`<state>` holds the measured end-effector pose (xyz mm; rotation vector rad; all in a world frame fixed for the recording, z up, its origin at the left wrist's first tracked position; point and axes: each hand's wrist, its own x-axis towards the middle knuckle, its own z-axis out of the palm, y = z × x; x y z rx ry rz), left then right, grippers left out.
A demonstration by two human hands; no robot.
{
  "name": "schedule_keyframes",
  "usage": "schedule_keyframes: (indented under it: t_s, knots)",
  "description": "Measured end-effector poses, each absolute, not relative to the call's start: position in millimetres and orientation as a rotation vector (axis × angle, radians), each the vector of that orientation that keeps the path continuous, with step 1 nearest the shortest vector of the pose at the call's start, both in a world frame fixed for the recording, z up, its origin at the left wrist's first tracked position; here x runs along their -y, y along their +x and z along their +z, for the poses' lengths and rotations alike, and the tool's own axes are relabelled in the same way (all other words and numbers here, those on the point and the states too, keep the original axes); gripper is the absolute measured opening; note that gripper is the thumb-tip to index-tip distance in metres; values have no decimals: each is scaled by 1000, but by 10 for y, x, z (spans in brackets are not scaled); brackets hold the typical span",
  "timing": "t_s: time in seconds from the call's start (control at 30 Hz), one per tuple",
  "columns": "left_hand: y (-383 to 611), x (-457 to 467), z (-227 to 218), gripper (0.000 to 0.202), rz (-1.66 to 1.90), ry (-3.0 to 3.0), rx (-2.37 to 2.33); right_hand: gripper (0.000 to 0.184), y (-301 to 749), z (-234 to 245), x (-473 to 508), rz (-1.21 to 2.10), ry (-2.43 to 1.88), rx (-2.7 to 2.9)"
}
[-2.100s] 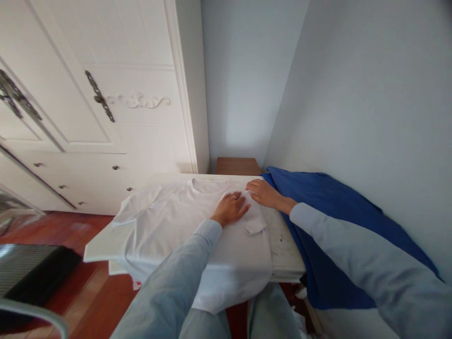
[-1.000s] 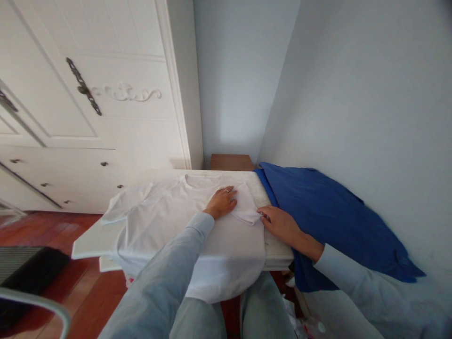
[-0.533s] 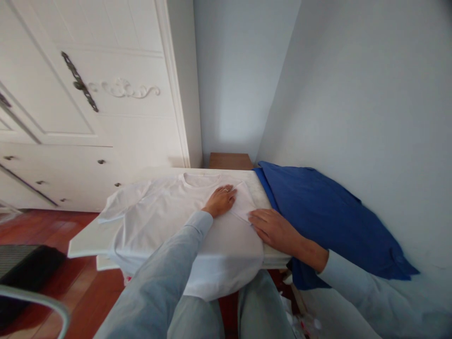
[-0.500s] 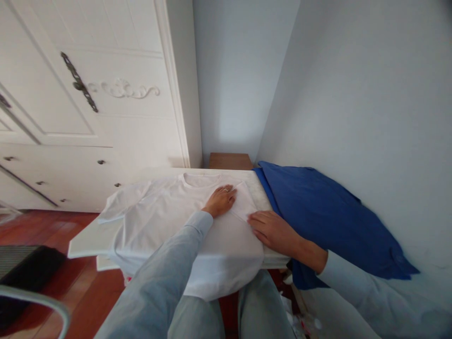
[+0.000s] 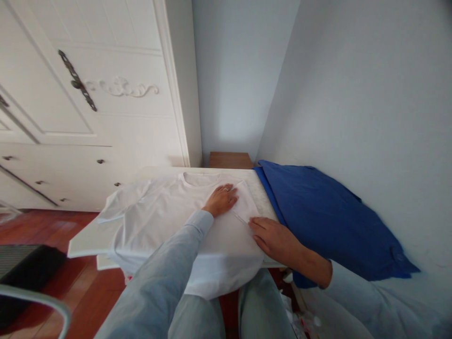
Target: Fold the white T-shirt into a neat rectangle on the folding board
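A white T-shirt (image 5: 162, 207) lies spread over a white table, its neckline toward the far edge and its bottom hanging over the near edge. My left hand (image 5: 221, 199) rests flat on the shirt beside the right-hand sleeve (image 5: 246, 195), fingers stretched out, a ring on one finger. At the lower corner of that sleeve is my right hand (image 5: 273, 237), its fingers extended and lying on the cloth, its thumb side partly hidden.
Blue cloth (image 5: 325, 221) is draped over the table's right side against the grey wall. A white wardrobe (image 5: 141, 127) stands at the left. Behind the table (image 5: 84, 240) is a brown wooden box (image 5: 231, 160). A black object (image 5: 31, 273) sits on the red floor.
My right hand has slid slightly down and to the right along the sleeve edge. My left hand stays in place on the shirt.
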<state>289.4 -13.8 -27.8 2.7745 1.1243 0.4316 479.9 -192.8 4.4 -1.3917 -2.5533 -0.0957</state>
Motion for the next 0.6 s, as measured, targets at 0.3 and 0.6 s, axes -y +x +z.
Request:
schedule_keyframes:
  t_s: [0.3,0.6]
  knots:
    - [2885,154,-263,49,437,2773,-1127,41,4816,-57,1994,-160,-1479,2526]
    - [2894,155,-258,50,409,2775,-1139,43,4847,-86,1940,-128,-1542,2468]
